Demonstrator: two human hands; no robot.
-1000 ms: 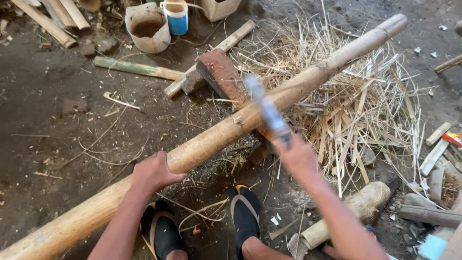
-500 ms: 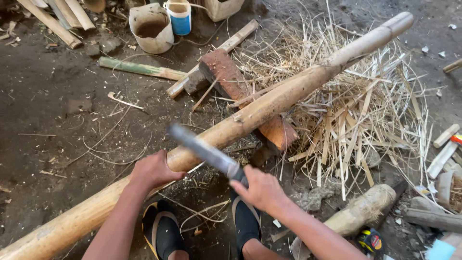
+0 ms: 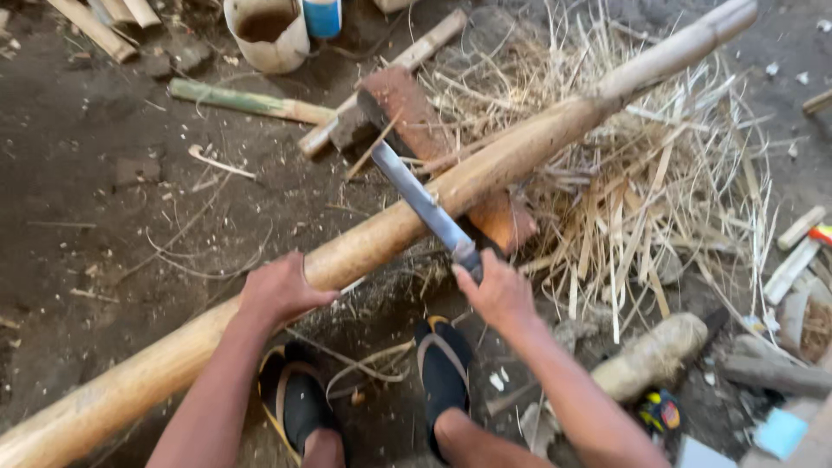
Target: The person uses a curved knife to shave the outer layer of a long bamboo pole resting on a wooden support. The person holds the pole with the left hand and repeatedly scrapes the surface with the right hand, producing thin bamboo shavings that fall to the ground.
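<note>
Swung back up from down near the knees, the machete (image 3: 426, 206) now lies with its flat grey blade across the bamboo pole (image 3: 451, 186), tip pointing away toward the rust-brown block (image 3: 407, 108). One right hand (image 3: 498, 290) is wrapped tight round the dark handle, fingers closed on it. One left hand (image 3: 279, 290) is pressed flat on top of the pole, fingers curled over its curve, where it was before.

One long pole, pale tan and smooth, runs slantwise from the lower left corner to the upper right, resting on the block. Two feet in dark sandals (image 3: 444, 364) stand just beneath it. One shaggy heap of dry, straw-coloured shavings (image 3: 659, 191) spreads to the right, thin and splintery. One thin greenish bamboo stick (image 3: 247, 101) and one pale length of wood lie beyond the block, and one short stubby log (image 3: 652, 357) sits near the right foot. One dirty white bucket (image 3: 264, 35) and one blue cup (image 3: 322, 16) stand at the far edge.

Underfoot is a bare earth floor (image 3: 104, 225), dark, gritty, littered with chips and twigs.
</note>
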